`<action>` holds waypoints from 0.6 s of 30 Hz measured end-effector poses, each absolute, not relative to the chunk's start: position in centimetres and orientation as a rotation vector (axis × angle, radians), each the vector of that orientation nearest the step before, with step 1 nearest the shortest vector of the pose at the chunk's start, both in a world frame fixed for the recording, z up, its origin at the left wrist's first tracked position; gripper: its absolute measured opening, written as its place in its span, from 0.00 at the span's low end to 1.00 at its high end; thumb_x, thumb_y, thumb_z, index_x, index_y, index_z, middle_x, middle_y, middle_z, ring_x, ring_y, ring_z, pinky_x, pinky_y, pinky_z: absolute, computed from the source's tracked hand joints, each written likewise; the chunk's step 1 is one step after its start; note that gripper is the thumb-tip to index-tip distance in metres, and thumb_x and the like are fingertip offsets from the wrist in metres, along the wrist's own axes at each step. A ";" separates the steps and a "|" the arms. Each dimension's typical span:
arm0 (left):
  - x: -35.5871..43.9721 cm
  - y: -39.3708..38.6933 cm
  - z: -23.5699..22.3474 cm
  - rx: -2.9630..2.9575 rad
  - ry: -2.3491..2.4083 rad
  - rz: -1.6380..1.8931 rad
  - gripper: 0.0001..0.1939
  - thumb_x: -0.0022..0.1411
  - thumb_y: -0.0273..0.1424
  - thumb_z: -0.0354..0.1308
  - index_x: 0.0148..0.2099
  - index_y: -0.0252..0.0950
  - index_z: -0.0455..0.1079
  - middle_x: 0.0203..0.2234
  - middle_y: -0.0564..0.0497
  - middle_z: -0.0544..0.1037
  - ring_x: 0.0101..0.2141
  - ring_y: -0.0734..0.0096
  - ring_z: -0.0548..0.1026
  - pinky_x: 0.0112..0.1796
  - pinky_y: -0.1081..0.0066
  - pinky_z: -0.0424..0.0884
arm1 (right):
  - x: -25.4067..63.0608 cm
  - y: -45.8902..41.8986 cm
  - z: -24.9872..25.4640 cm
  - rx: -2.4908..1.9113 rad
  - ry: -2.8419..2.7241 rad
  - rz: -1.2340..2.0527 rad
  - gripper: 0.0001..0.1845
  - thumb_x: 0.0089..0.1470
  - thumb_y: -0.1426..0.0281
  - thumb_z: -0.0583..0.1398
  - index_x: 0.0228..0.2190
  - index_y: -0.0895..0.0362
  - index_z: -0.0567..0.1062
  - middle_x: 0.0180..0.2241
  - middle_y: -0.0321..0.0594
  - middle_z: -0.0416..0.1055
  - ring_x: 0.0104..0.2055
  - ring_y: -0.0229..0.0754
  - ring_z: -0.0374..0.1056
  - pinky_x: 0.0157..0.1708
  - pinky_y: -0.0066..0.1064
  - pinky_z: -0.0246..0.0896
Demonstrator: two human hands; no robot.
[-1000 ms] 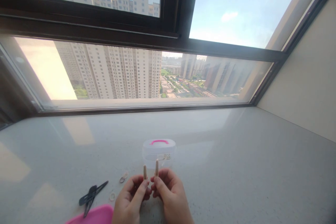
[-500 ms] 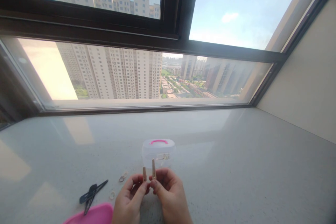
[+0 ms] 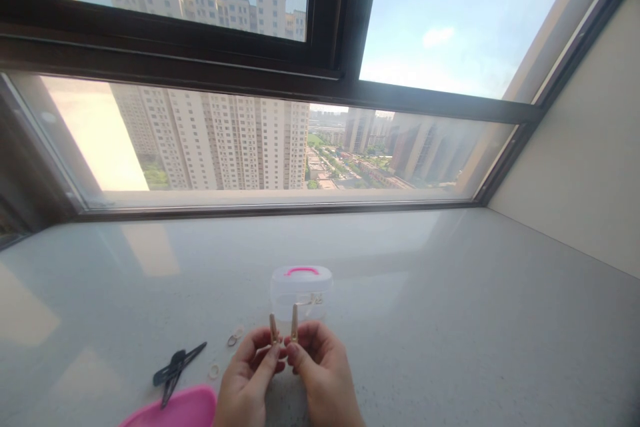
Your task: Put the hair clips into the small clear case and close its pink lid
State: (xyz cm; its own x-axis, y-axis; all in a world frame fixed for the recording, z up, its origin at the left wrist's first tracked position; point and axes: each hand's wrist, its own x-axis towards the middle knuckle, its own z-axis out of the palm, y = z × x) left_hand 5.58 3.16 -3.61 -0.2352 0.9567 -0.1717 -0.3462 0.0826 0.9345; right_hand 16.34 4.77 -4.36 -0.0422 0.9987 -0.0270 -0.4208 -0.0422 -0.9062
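Note:
My left hand (image 3: pixel 249 379) pinches a slim gold-brown hair clip (image 3: pixel 273 328) upright between thumb and fingers. A second, similar hair clip (image 3: pixel 295 322) points up from my right hand (image 3: pixel 326 375), its lower end gripped by thumb and forefinger. The two hands are side by side, their fingertips nearly meeting, and the clips stand a little apart. Just behind them is a clear plastic box (image 3: pixel 280 299) with a white lid and a pink handle (image 3: pixel 302 271); some small items show through its wall.
Black snap hair clips (image 3: pixel 175 368) lie crossed at the left, partly over the rim of a pink tray (image 3: pixel 175 410). Small hair ties (image 3: pixel 232 340) and a pale ring (image 3: pixel 214 370) rest left of my hands. A window (image 3: pixel 280 205) borders the pale sill (image 3: pixel 450 320).
The clip in my left hand tilts slightly more to the left, and the right one has shifted a little. Both hands keep their hold. The camera view has moved very slightly.

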 end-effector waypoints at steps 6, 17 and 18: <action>5.5 3.1 -3.5 0.766 1.206 1.487 0.17 0.46 0.41 0.67 0.36 0.36 0.73 0.28 0.49 0.80 0.29 0.65 0.75 0.33 0.69 0.70 | 16.4 4.8 -4.0 -0.868 -0.891 1.461 0.15 0.41 0.65 0.69 0.27 0.60 0.72 0.24 0.40 0.75 0.26 0.39 0.68 0.27 0.28 0.59; 5.3 3.0 -2.5 0.904 1.316 1.449 0.18 0.42 0.42 0.68 0.33 0.35 0.74 0.22 0.52 0.77 0.23 0.68 0.70 0.24 0.74 0.66 | 16.1 4.7 -3.9 -0.844 -0.862 1.425 0.13 0.39 0.66 0.69 0.24 0.60 0.74 0.21 0.39 0.75 0.22 0.37 0.65 0.23 0.27 0.58; 5.3 3.0 -2.5 0.901 1.314 1.442 0.18 0.42 0.41 0.68 0.33 0.35 0.75 0.22 0.51 0.78 0.23 0.68 0.70 0.24 0.74 0.66 | 16.0 4.7 -4.0 -0.841 -0.858 1.423 0.12 0.39 0.67 0.69 0.24 0.60 0.74 0.21 0.39 0.75 0.22 0.36 0.65 0.23 0.27 0.58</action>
